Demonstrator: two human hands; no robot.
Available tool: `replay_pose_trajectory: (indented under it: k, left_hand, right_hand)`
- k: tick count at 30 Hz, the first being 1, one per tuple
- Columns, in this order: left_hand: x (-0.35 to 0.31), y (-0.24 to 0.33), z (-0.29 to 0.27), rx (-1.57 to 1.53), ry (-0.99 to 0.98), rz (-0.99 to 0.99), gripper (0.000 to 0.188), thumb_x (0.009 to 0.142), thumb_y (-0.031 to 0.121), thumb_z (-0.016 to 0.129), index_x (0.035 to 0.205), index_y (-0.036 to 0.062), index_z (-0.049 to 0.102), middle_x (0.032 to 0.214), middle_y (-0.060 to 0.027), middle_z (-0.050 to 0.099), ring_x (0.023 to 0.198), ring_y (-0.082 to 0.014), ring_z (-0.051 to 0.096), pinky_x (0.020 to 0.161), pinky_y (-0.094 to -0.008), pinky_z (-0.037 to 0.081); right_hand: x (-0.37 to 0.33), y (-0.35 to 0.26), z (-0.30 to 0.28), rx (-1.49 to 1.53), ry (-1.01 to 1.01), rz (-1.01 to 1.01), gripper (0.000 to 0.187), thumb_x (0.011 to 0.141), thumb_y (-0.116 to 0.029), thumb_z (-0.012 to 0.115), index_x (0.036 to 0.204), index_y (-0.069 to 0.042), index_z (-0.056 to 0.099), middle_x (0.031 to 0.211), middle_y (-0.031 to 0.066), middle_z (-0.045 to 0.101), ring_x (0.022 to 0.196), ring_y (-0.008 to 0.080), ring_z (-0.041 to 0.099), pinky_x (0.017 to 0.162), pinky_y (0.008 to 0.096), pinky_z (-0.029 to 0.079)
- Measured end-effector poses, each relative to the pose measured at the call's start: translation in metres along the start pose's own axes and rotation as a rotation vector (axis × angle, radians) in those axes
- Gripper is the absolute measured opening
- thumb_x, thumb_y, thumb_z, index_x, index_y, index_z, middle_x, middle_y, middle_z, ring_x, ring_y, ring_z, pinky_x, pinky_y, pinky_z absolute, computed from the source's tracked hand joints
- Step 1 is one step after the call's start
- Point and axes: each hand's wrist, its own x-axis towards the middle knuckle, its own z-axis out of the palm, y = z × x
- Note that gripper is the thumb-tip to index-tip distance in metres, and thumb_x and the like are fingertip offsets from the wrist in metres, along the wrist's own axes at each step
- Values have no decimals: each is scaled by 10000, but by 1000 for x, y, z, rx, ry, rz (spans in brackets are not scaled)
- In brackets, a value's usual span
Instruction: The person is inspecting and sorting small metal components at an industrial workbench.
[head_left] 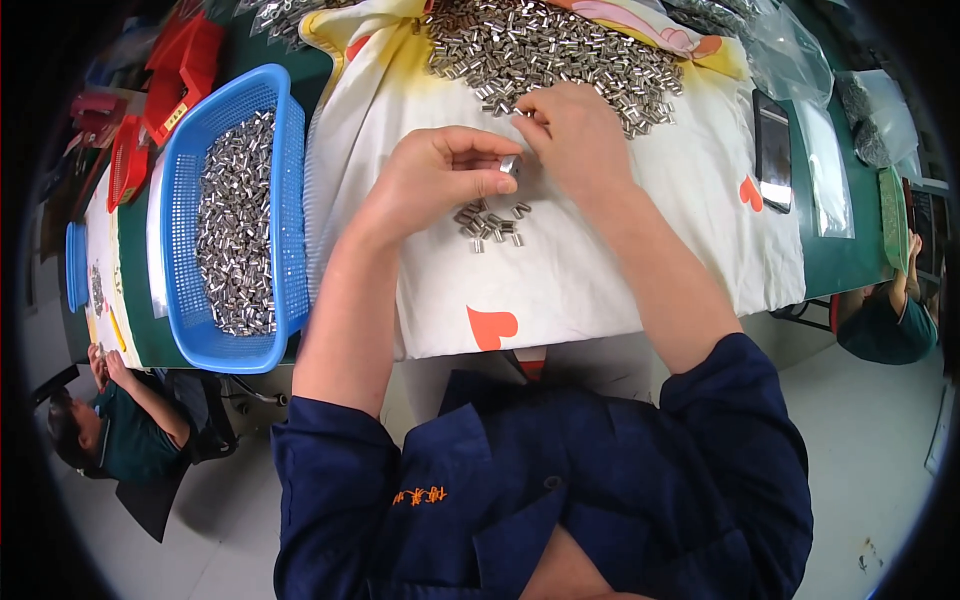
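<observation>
Between the thumb and fingers of my left hand (pixel 447 178) is a small shiny metal cylinder (pixel 509 164), held above the cloth. My right hand (pixel 578 135) is closed, its fingertips pinched together at the near edge of a large pile of metal cylinders (pixel 560 55); what they hold, if anything, is too small to make out. A smaller group of cylinders (pixel 490 225) lies loose on the white cloth (pixel 570 285), just below my left hand.
To the left stands a blue plastic basket (pixel 293 200) filled with metal cylinders. Red bins (pixel 180 75) sit beyond it. A dark phone (pixel 772 150) and plastic bags (pixel 790 55) lie at the right. Co-workers sit at the far left (pixel 135 420) and far right (pixel 885 320).
</observation>
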Motion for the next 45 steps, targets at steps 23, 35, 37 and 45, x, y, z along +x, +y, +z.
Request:
replay_pose_trajectory:
  k: [23, 35, 37, 45]
  left_hand:
    - [3, 3, 1, -88, 178, 23, 309, 732, -32, 614, 1038, -35, 566, 903, -85, 619, 798, -118, 586, 730, -220, 469]
    - [4, -1, -2, -179, 168, 48, 311, 725, -19, 635, 1028, -38, 569, 880, -84, 624, 782, -116, 591, 714, -212, 475]
    - [2, -3, -6, -215, 140, 70, 304, 721, 3, 657, 1011, -36, 579, 860, -84, 629, 765, -113, 597, 694, -210, 483]
    - [-1, 4, 1, -76, 13, -17, 276, 720, 7, 659, 987, -24, 596, 842, -49, 621, 735, -81, 580, 673, -196, 477]
  right_hand:
    - [-7, -23, -19, 132, -43, -179, 60, 671, -68, 604, 714, -32, 580, 689, 74, 582, 640, 216, 566, 568, 309, 454]
    - [-6, -22, -27, 438, -145, 47, 73, 692, -83, 617, 735, -27, 602, 693, 71, 604, 619, 178, 582, 570, 273, 458]
    - [-1, -22, -31, 487, -245, 120, 73, 702, -72, 623, 751, -22, 606, 704, 44, 605, 628, 137, 562, 584, 249, 450]
    - [9, 3, -37, 397, -207, 279, 136, 699, -153, 642, 778, -44, 625, 676, 37, 589, 634, 132, 545, 597, 254, 442]
